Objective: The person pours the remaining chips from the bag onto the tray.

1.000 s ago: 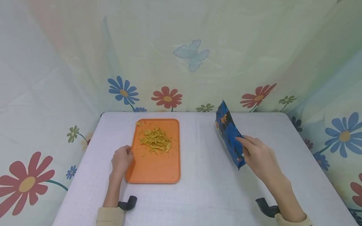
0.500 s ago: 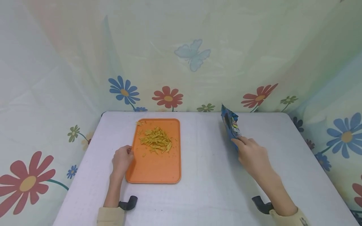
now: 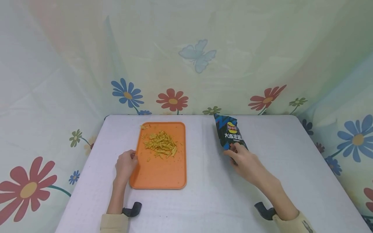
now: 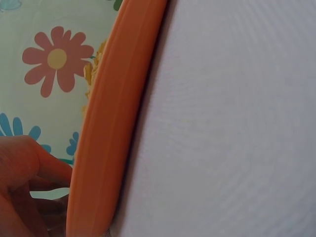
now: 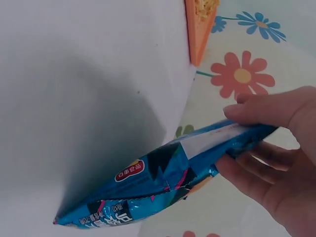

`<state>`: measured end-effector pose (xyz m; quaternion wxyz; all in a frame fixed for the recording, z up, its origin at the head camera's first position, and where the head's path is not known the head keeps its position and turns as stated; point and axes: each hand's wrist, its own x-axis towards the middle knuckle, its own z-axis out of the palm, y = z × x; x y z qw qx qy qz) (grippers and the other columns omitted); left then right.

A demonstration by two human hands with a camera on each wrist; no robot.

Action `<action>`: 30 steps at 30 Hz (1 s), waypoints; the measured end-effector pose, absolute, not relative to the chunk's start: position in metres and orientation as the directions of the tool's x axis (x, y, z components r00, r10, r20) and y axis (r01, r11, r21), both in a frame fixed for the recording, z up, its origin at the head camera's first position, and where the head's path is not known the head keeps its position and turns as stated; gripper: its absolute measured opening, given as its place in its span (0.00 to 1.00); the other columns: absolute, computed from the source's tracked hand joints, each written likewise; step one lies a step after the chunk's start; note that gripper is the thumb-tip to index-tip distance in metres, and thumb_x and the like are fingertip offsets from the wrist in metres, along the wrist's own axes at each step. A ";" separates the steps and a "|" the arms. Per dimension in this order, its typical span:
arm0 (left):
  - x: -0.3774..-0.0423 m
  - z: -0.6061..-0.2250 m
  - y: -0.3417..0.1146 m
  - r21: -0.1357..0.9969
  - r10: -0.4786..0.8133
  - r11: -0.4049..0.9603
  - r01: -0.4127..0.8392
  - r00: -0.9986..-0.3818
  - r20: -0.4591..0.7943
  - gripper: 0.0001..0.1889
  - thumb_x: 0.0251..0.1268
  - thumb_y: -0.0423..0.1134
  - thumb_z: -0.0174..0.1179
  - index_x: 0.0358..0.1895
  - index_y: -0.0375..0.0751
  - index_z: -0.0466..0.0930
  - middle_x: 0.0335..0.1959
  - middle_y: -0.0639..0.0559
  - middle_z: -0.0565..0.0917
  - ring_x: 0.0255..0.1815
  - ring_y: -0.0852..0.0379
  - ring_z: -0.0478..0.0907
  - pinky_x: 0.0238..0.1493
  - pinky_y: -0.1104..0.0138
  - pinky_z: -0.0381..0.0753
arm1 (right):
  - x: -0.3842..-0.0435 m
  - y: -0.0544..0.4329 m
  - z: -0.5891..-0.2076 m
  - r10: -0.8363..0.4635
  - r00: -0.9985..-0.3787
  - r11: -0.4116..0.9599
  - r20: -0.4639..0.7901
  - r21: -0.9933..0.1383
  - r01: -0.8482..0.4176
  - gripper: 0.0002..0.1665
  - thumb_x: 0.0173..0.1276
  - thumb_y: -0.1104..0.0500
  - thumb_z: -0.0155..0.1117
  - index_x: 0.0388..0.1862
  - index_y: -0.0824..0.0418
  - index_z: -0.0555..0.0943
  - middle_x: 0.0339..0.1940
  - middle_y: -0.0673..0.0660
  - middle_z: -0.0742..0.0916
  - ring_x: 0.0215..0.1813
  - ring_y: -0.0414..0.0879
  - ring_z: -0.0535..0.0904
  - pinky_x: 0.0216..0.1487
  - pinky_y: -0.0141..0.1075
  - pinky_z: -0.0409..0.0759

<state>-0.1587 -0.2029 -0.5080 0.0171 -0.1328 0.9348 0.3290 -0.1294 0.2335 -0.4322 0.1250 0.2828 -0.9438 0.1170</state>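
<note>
An orange tray (image 3: 158,174) lies on the table with a heap of yellow potato chips (image 3: 161,144) in its upper half and crumbs around it. At its left edge, my left hand (image 3: 126,164) grips the rim with curled fingers. The left wrist view shows the tray's side wall (image 4: 106,128), which hides where some fingertips end. My right hand (image 3: 247,163) pinches the near end of a blue and black chip bag (image 3: 230,131), thumb on one side and fingers on the other. The bag (image 5: 148,187) is tilted, its printed front facing up, over the table right of the tray.
The white table (image 3: 209,200) has some tiny crumbs on it. A floral curtain (image 3: 233,81) closes off the back and both sides. Each wrist carries a black camera mount (image 3: 132,209).
My right hand has moved left with the chip bag and turned it, so its labelled front now shows. The left hand, tray and potato chips have stayed put.
</note>
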 end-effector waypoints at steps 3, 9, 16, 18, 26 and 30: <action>-0.159 -0.509 -0.203 0.611 -0.241 0.746 -0.265 -0.963 -0.123 0.17 0.72 0.30 0.57 0.59 0.26 0.80 0.39 0.36 0.87 0.27 0.53 0.80 0.26 0.66 0.76 | -0.132 0.228 -0.435 -0.511 -0.835 0.809 0.203 -0.214 -0.547 0.23 0.53 0.74 0.78 0.46 0.56 0.85 0.42 0.59 0.80 0.36 0.48 0.77 0.27 0.33 0.78; -0.159 -0.510 -0.204 0.604 -0.243 0.752 -0.264 -0.963 -0.118 0.17 0.72 0.30 0.57 0.59 0.26 0.81 0.40 0.36 0.87 0.28 0.52 0.80 0.27 0.65 0.76 | -0.137 0.214 -0.443 -0.513 -0.857 0.817 0.046 -0.283 -0.503 0.22 0.55 0.70 0.79 0.49 0.59 0.85 0.42 0.55 0.78 0.35 0.44 0.76 0.32 0.33 0.78; -0.157 -0.512 -0.205 0.602 -0.252 0.752 -0.270 -0.961 -0.118 0.17 0.71 0.30 0.57 0.59 0.26 0.80 0.43 0.35 0.88 0.30 0.51 0.83 0.29 0.63 0.78 | -0.145 0.192 -0.461 -0.538 -0.843 0.830 -0.024 -0.192 -0.524 0.18 0.58 0.66 0.79 0.47 0.61 0.85 0.39 0.56 0.79 0.40 0.48 0.77 0.39 0.40 0.83; -0.156 -0.512 -0.204 0.602 -0.249 0.751 -0.272 -0.961 -0.123 0.17 0.72 0.31 0.57 0.59 0.26 0.80 0.43 0.35 0.87 0.30 0.51 0.83 0.30 0.63 0.79 | -0.145 0.187 -0.466 -0.535 -0.844 0.838 -0.045 -0.160 -0.522 0.17 0.59 0.65 0.79 0.47 0.62 0.85 0.39 0.58 0.80 0.44 0.52 0.81 0.42 0.43 0.85; -0.157 -0.511 -0.204 0.605 -0.239 0.754 -0.258 -0.964 -0.113 0.17 0.72 0.30 0.57 0.59 0.26 0.81 0.42 0.35 0.87 0.30 0.51 0.82 0.29 0.64 0.78 | -0.146 0.177 -0.475 -0.495 -0.867 0.864 -0.057 -0.142 -0.484 0.16 0.63 0.62 0.76 0.50 0.60 0.87 0.44 0.61 0.82 0.45 0.52 0.79 0.42 0.45 0.85; -0.160 -0.513 -0.204 0.599 -0.240 0.758 -0.258 -0.964 -0.111 0.16 0.72 0.30 0.57 0.58 0.26 0.81 0.42 0.36 0.87 0.30 0.51 0.82 0.29 0.64 0.78 | -0.146 0.176 -0.477 -0.477 -0.876 0.873 -0.065 -0.149 -0.464 0.17 0.63 0.61 0.77 0.51 0.61 0.87 0.48 0.64 0.84 0.51 0.58 0.82 0.47 0.49 0.87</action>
